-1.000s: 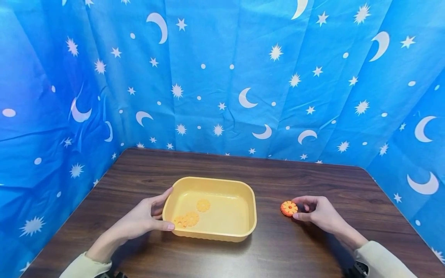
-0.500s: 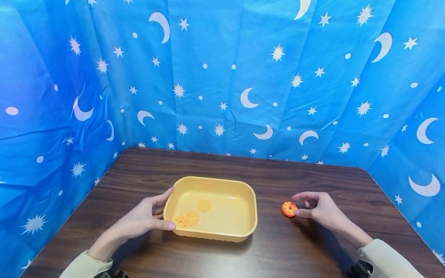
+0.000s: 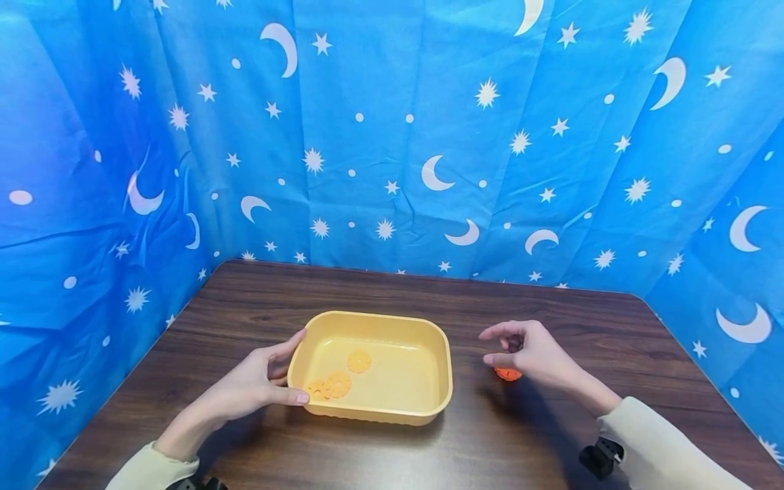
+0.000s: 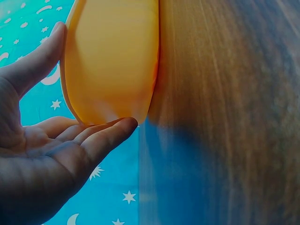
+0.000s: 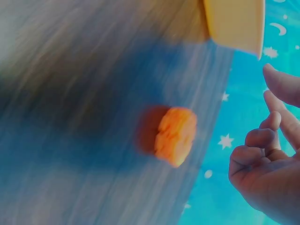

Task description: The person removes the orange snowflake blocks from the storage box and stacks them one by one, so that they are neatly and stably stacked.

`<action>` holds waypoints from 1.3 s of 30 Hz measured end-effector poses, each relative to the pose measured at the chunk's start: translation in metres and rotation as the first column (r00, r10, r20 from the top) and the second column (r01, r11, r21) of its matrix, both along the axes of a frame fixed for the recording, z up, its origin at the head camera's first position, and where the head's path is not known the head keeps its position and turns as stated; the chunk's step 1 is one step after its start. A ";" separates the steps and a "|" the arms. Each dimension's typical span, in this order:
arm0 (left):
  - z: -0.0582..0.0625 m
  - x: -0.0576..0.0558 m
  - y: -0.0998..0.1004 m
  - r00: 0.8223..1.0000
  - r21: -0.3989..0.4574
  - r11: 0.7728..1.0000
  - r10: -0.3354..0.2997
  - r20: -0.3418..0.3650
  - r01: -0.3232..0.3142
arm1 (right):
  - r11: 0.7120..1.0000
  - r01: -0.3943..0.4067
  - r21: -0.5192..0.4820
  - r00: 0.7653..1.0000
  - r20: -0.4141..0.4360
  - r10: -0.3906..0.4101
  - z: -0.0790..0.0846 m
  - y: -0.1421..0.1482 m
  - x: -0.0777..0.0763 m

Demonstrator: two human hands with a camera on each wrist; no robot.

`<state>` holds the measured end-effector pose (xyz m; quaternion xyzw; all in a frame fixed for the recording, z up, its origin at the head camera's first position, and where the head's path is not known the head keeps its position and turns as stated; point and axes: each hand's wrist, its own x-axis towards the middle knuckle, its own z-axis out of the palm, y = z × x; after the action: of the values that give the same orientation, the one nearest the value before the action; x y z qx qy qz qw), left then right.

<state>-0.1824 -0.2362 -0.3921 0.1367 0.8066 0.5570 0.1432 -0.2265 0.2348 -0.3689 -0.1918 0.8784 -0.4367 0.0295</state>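
A yellow plastic bin (image 3: 392,401) stands on the table, held at its left end by my left hand (image 3: 254,381). The thumb lies on the near side of the rim and the fingers reach the far side. Inside are a few orange notched toy discs (image 3: 358,362), gathered toward the left. Right of the bin, a small stack of orange notched discs (image 3: 507,374) sits on the wood, partly covered by my right hand (image 3: 535,354). In the right wrist view this stack (image 5: 177,137) is apart from the hand, and nothing shows between thumb and forefinger.
The dark wood-grain table (image 3: 392,463) has its far edge against a blue curtain (image 3: 392,136) printed with white moons and stars. More curtain hangs at both sides. A black device (image 3: 601,457) is strapped at the right wrist.
My right hand touched the disc stack earlier; its fingers have lifted off, and it has moved left and away above the stack. The left hand and bin have stayed put.
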 end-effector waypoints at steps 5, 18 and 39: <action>-0.001 0.000 -0.001 1.000 0.004 1.000 -0.004 -0.002 0.004 | 0.999 -0.036 0.010 0.999 -0.032 0.036 0.003 -0.018 -0.001; -0.002 -0.001 -0.001 1.000 0.002 1.000 -0.008 -0.016 0.008 | 0.988 -0.151 -0.037 0.987 -0.066 0.149 0.011 -0.062 -0.003; 0.001 -0.001 -0.001 1.000 -0.013 1.000 -0.001 -0.014 0.001 | 0.965 -0.252 0.068 0.964 -0.074 0.256 0.002 -0.116 -0.019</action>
<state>-0.1834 -0.2369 -0.3906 0.1402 0.8110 0.5508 0.1389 -0.2456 0.1191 -0.3668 -0.3197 0.8592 -0.3956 0.0547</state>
